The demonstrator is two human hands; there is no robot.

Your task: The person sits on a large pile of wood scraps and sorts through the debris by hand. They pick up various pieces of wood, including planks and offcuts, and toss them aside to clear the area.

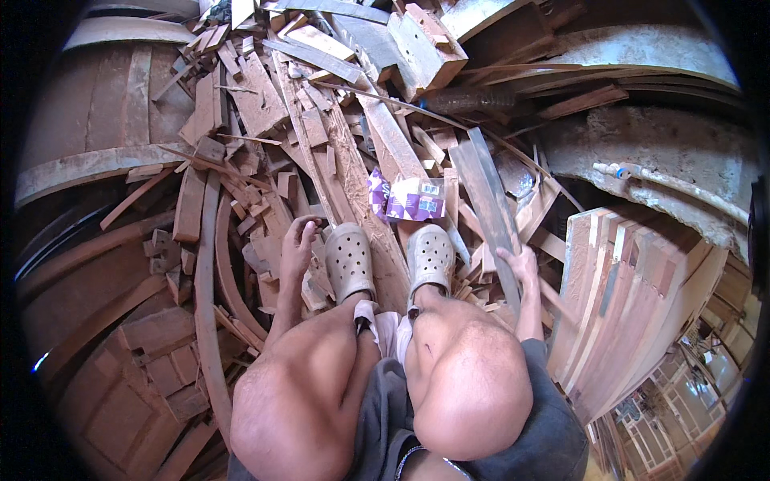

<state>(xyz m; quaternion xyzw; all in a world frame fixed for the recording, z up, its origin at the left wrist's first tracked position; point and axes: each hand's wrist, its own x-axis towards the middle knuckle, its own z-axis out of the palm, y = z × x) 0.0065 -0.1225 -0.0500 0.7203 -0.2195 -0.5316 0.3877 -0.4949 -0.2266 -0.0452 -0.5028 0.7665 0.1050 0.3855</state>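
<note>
My right hand (523, 266) is closed round the lower part of a long, dark grey wooden board (484, 196), which slants up and away over the scrap pile. My left hand (300, 242) is beside my left clog (350, 260), its fingers loosely bent and apart, with nothing visible in them. Small wood offcuts (257, 232) lie around and below it. Just beyond my feet, a purple and white printed carton (415, 199) rests on the wood, between the left hand and the board.
Scrap wood (313, 120) covers the ground ahead, with a thick block (427, 52) at the far end. A stack of upright planks (626, 297) stands at right, below a pale pipe (682, 191). Curved wooden strips (210, 305) lie at left. My right clog (431, 258) stands on the scraps.
</note>
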